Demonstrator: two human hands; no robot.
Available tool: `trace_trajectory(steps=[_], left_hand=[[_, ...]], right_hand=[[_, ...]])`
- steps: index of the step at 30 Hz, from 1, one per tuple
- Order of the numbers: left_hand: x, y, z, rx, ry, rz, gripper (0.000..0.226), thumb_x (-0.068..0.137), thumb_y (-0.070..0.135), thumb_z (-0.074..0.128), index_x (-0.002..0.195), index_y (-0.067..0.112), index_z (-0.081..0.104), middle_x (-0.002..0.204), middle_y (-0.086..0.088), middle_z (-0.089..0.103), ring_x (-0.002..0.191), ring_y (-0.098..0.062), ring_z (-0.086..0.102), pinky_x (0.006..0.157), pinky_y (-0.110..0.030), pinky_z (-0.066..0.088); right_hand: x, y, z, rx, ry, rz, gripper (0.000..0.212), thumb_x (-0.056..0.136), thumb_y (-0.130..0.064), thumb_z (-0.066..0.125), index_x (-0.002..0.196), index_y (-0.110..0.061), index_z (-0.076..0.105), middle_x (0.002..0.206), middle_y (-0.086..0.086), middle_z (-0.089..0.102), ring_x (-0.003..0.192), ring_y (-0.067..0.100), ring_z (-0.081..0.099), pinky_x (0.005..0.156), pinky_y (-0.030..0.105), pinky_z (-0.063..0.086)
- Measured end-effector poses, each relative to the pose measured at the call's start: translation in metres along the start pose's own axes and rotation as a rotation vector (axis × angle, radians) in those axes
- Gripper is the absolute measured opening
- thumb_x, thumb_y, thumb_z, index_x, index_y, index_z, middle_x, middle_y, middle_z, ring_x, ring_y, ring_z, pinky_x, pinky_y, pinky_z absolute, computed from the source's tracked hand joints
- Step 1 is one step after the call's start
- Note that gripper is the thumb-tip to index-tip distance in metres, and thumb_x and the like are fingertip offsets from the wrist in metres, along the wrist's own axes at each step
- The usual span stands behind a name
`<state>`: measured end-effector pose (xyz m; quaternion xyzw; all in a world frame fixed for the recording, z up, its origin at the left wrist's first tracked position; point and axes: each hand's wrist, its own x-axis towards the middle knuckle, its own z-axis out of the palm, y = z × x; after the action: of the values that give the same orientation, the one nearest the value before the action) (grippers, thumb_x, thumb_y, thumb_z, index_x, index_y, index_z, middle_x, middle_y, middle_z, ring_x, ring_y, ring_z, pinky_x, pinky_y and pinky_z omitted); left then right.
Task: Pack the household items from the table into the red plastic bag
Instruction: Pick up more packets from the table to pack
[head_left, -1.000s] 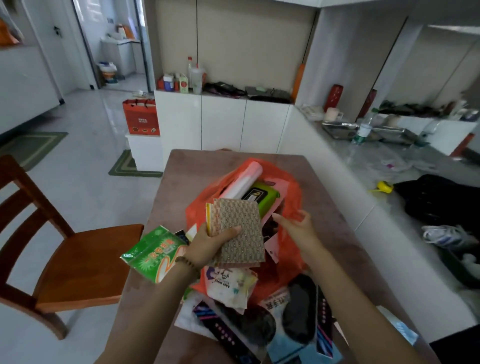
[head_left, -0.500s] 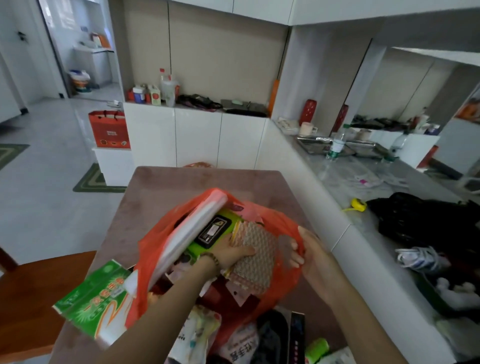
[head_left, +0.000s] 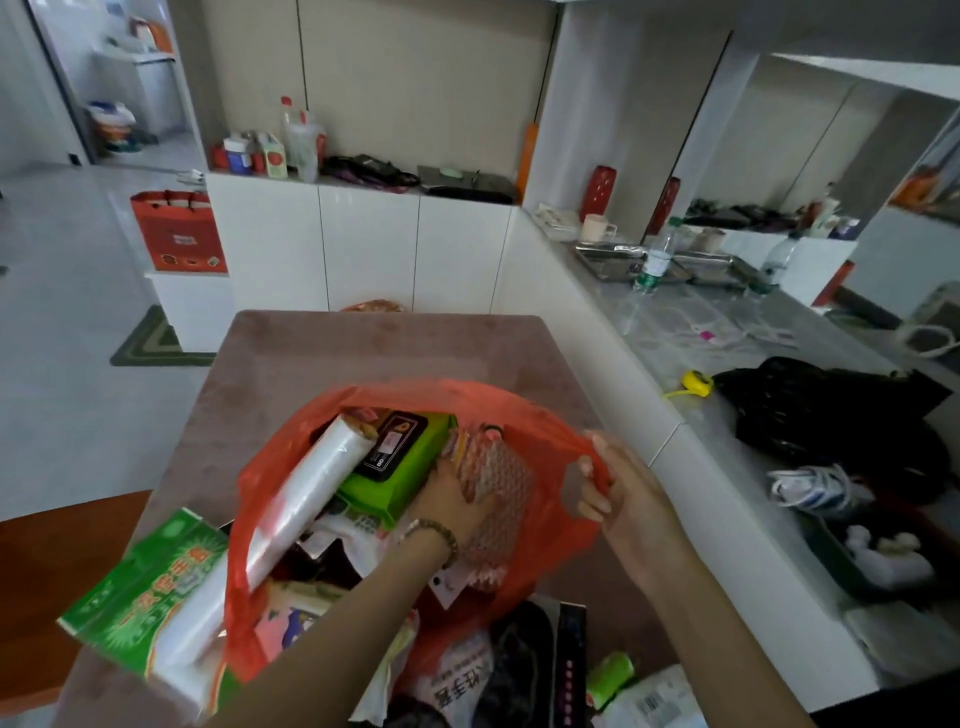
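Observation:
The red plastic bag (head_left: 291, 457) stands open on the brown table (head_left: 363, 353). Inside it lie a white roll (head_left: 311, 488) and a green pack with a black label (head_left: 405, 467). My left hand (head_left: 452, 499) reaches into the bag and grips a beige textured scouring pad (head_left: 498, 483), which sits against the bag's right wall. My right hand (head_left: 618, 488) pinches the bag's right rim and holds it up. A green packet (head_left: 140, 608) lies outside the bag at the left. More packets, one with black contents (head_left: 514, 670) and a small green roll (head_left: 613, 675), lie near the table's front edge.
A white counter (head_left: 691, 467) runs along the table's right side, with a yellow tape measure (head_left: 696, 382), a black bag (head_left: 831, 415) and bottles on it. A wooden chair seat (head_left: 57, 551) stands at the left. White cabinets are behind the table, with a red gift bag (head_left: 179, 234) beside them.
My left hand has carried the scouring pad from above the table down into the bag. My right hand has moved to the rim and lifted it. The view has shifted closer over the bag.

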<state>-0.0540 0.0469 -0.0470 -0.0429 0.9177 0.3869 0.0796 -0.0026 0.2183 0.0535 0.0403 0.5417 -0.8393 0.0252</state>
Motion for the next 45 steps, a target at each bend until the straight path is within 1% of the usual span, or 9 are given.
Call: trace_trajectory(steps=[6, 13, 20, 25, 29, 33, 37, 41, 45], left_hand=[[-0.01, 0.006, 0.011, 0.296, 0.155, -0.002, 0.085, 0.079, 0.068, 0.048, 0.141, 0.014, 0.025, 0.143, -0.013, 0.025, 0.13, -0.03, 0.028, 0.105, -0.04, 0.034], [-0.037, -0.014, -0.005, -0.021, 0.175, 0.132, 0.072, 0.085, 0.055, 0.05, 0.141, 0.014, 0.03, 0.141, -0.008, 0.034, 0.13, -0.027, 0.03, 0.108, -0.042, 0.032], [-0.131, -0.06, 0.025, -0.361, 0.317, 0.24, 0.022, 0.084, 0.041, 0.058, 0.1, 0.026, 0.054, 0.095, 0.015, 0.055, 0.087, -0.001, 0.054, 0.073, -0.011, 0.042], [-0.168, -0.082, 0.073, -0.416, 0.179, 0.013, 0.023, 0.087, 0.039, 0.056, 0.094, 0.018, 0.051, 0.082, -0.003, 0.057, 0.072, -0.017, 0.059, 0.071, -0.041, 0.052], [-0.177, -0.105, 0.099, -0.114, -0.012, -0.075, 0.045, 0.088, 0.048, 0.052, 0.116, 0.013, 0.049, 0.108, -0.013, 0.057, 0.1, -0.027, 0.056, 0.09, -0.041, 0.048], [-0.191, -0.131, 0.117, 0.303, -0.083, -0.006, 0.076, 0.087, 0.057, 0.045, 0.146, 0.017, 0.021, 0.154, 0.002, 0.022, 0.141, -0.017, 0.02, 0.116, -0.033, 0.019], [-0.197, -0.152, 0.12, 0.446, -0.044, 0.01, 0.079, 0.085, 0.06, 0.041, 0.149, 0.022, 0.013, 0.158, 0.005, 0.011, 0.145, -0.014, 0.009, 0.119, -0.036, 0.007], [-0.216, -0.167, 0.114, 0.6, -0.027, 0.117, 0.066, 0.078, 0.063, 0.04, 0.131, 0.025, 0.052, 0.139, 0.004, 0.051, 0.132, -0.015, 0.03, 0.113, -0.03, 0.016], [-0.233, -0.185, 0.102, 0.57, -0.204, 0.18, 0.059, 0.084, 0.058, 0.031, 0.132, 0.025, 0.041, 0.143, 0.011, 0.039, 0.139, -0.015, 0.033, 0.115, -0.029, -0.006]], right_hand=[[-0.005, 0.002, 0.013, -0.112, -0.056, 0.008, 0.017, 0.093, -0.013, 0.05, 0.109, -0.01, 0.052, 0.072, 0.002, 0.048, 0.041, 0.007, 0.033, 0.04, 0.02, 0.029], [-0.023, 0.002, 0.002, -0.256, -0.077, 0.045, 0.02, 0.095, -0.016, 0.049, 0.114, -0.014, 0.055, 0.091, 0.007, 0.066, 0.067, 0.015, 0.058, 0.069, 0.028, 0.051], [-0.06, 0.025, -0.06, -0.267, 0.021, 0.139, 0.033, 0.097, -0.032, 0.043, 0.125, -0.019, 0.054, 0.122, 0.005, 0.065, 0.112, 0.02, 0.063, 0.097, 0.033, 0.047], [-0.088, 0.091, -0.11, -0.421, 0.161, 0.428, 0.023, 0.095, -0.022, 0.053, 0.112, -0.007, 0.058, 0.119, 0.014, 0.063, 0.102, 0.024, 0.062, 0.082, 0.029, 0.05], [-0.106, 0.149, -0.112, -0.686, 0.128, 0.657, 0.018, 0.091, -0.028, 0.061, 0.094, -0.011, 0.059, 0.097, 0.008, 0.066, 0.088, 0.019, 0.064, 0.073, 0.024, 0.051], [-0.103, 0.186, -0.1, -0.723, 0.301, 0.513, 0.03, 0.086, -0.011, 0.066, 0.109, 0.008, 0.062, 0.106, 0.025, 0.068, 0.095, 0.035, 0.065, 0.081, 0.042, 0.053], [-0.104, 0.201, -0.082, -0.787, 0.453, 0.469, 0.051, 0.084, -0.021, 0.069, 0.122, 0.007, 0.05, 0.117, 0.026, 0.062, 0.104, 0.039, 0.062, 0.089, 0.048, 0.051], [-0.108, 0.208, -0.081, -0.791, 0.415, 0.398, 0.032, 0.091, -0.022, 0.06, 0.109, 0.004, 0.059, 0.108, 0.023, 0.065, 0.099, 0.038, 0.061, 0.088, 0.047, 0.05], [-0.12, 0.207, -0.093, -0.586, 0.349, 0.406, 0.044, 0.094, -0.015, 0.054, 0.135, -0.008, 0.042, 0.117, 0.006, 0.055, 0.114, 0.034, 0.055, 0.101, 0.045, 0.044]])
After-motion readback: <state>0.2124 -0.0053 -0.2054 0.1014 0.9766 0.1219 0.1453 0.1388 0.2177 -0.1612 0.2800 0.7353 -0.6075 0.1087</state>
